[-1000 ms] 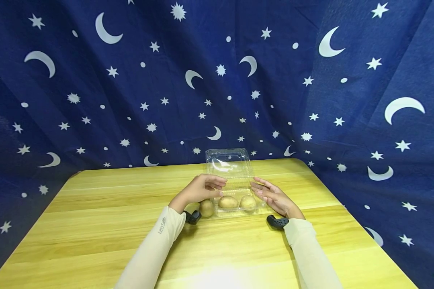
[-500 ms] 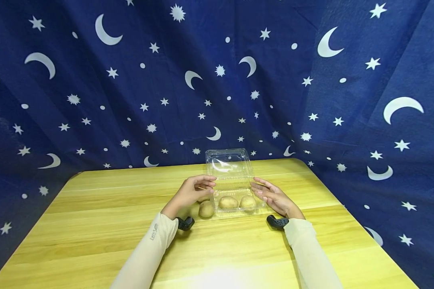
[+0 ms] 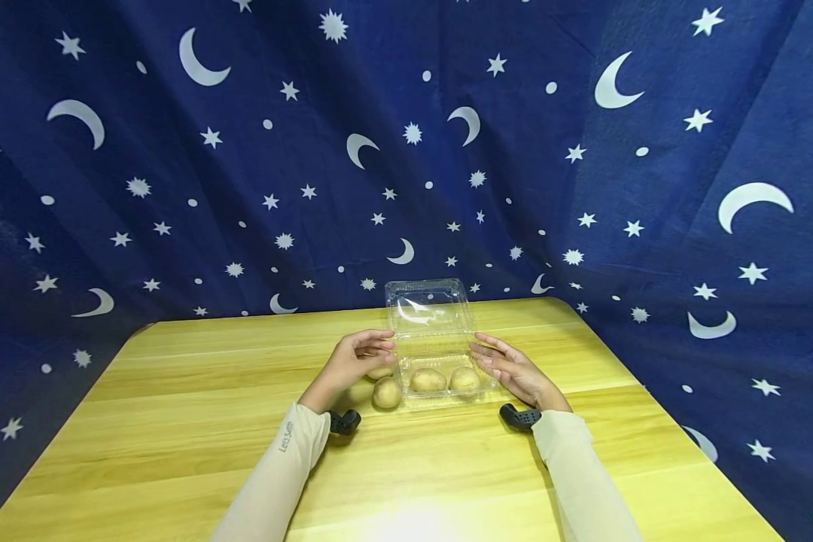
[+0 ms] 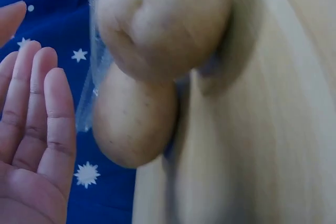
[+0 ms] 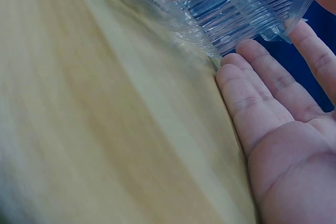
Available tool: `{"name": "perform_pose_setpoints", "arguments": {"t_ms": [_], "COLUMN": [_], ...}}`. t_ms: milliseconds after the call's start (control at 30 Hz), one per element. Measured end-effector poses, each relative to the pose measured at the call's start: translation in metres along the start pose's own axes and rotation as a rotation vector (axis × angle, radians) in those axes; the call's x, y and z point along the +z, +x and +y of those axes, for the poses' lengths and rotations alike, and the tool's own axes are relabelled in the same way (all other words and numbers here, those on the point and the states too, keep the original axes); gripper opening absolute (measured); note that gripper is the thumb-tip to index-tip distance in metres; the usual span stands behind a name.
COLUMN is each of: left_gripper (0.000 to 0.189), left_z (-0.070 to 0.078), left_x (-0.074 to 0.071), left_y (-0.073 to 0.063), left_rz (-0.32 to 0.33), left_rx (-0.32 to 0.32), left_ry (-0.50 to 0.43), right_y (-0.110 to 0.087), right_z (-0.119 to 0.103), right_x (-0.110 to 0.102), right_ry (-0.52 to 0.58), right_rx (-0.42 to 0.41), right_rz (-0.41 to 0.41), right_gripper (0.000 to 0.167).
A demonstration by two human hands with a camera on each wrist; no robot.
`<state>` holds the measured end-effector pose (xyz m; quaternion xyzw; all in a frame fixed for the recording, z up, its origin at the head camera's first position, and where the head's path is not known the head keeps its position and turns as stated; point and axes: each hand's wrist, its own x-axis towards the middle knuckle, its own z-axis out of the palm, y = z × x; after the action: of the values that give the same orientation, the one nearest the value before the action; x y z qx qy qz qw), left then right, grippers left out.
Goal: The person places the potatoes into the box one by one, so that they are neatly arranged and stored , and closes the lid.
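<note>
A clear plastic clamshell container [image 3: 440,342] stands with its lid raised at the back. Inside its base lie two potatoes, a left one [image 3: 428,381] and a right one [image 3: 465,379]. Two more rest on the table left of it: a nearer potato [image 3: 387,393] and one behind [image 3: 380,373], partly hidden by my left hand [image 3: 348,365]. That hand is beside the container, fingers extended, holding nothing; in the left wrist view its palm [image 4: 34,145] is apart from both potatoes. My right hand [image 3: 517,370] touches the container's right side with fairly straight fingers [image 5: 273,74].
The wooden table [image 3: 230,421] spreads out around the container. A blue curtain [image 3: 278,150] with moons and stars hangs behind it and along the sides. Black wrist devices sit at the left wrist [image 3: 345,422] and at the right wrist [image 3: 519,416].
My left hand has moved left from over the container's left edge to beside it, uncovering the loose potatoes. My right hand, the container and the potatoes have stayed in place.
</note>
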<state>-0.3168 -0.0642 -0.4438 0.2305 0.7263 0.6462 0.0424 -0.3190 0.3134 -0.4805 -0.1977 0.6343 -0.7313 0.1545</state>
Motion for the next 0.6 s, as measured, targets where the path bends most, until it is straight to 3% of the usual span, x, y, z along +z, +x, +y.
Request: {"name": "perform_pose_setpoints", "arguments": {"t_ms": [267, 600], "left_gripper": [0.053, 0.056], "left_z": [-0.018, -0.033], "left_x": [-0.015, -0.028], "left_y": [0.001, 0.000], "left_rz": [0.008, 0.025], "left_rx": [0.060, 0.027], "left_ry": [-0.040, -0.093], "right_y": [0.000, 0.000], "right_z": [0.000, 0.000], "right_x": [0.001, 0.001], "right_ry": [-0.003, 0.012], "right_rx": [-0.001, -0.018], "right_rz": [0.008, 0.012], "right_gripper": [0.072, 0.069]}}
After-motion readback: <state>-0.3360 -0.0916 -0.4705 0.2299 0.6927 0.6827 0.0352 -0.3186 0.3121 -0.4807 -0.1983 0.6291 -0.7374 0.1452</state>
